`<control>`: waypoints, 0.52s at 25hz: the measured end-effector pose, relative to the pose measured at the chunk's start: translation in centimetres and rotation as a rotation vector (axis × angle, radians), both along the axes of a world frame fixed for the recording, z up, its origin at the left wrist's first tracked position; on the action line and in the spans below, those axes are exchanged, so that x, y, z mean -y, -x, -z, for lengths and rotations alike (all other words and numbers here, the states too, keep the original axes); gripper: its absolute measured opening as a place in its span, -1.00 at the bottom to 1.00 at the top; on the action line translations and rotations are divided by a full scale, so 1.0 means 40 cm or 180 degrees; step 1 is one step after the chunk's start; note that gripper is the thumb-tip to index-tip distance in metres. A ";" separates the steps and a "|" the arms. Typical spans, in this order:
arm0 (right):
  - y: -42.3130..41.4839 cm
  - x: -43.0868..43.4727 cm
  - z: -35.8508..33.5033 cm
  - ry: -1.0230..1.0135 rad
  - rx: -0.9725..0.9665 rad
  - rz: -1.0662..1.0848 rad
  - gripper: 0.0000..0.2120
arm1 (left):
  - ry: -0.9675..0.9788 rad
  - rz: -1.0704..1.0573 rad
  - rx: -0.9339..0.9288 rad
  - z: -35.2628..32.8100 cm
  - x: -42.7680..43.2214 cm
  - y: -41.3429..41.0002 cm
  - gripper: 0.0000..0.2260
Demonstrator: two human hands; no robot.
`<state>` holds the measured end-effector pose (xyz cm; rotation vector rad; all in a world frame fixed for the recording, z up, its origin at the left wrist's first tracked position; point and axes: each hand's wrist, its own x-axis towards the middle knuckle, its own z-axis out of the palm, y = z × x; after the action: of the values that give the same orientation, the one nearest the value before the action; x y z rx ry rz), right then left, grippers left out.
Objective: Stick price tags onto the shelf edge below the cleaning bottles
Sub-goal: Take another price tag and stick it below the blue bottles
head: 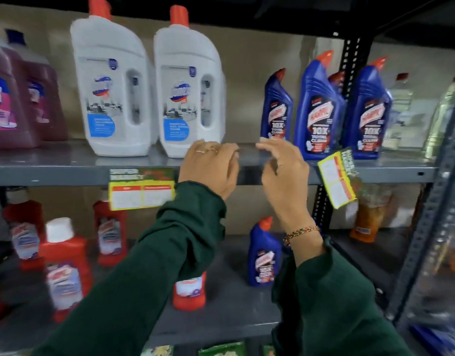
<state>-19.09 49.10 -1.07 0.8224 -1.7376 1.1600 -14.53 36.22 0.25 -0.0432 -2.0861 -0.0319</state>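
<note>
My left hand point(211, 167) and my right hand point(283, 170) are raised side by side in front of the grey shelf edge point(54, 174). Their fingertips pinch toward each other, and a thin, faint clear tape strip point(247, 149) seems stretched between them. A yellow-and-green price tag point(141, 190) sits flat on the shelf edge under two big white bottles point(149, 88), just left of my left hand. A second price tag point(337, 179) hangs tilted from the edge below the blue bottles point(321, 109), to the right of my right hand.
Maroon bottles point(21, 104) stand at the far left of the same shelf. The lower shelf point(229, 314) holds red bottles point(64, 265) and one blue bottle point(263, 255). A dark perforated upright point(352, 62) divides the bays; another upright point(432, 227) stands at the right.
</note>
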 end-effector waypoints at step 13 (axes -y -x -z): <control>0.164 -0.343 0.042 -0.0121 0.1325 0.1182 -0.74 | 0.0606 -0.0704 0.0006 0.084 -0.267 0.214 -0.76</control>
<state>-25.63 62.83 -2.77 0.2636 -2.1440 1.0941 -23.10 46.90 -3.09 0.0722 -2.0786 0.3013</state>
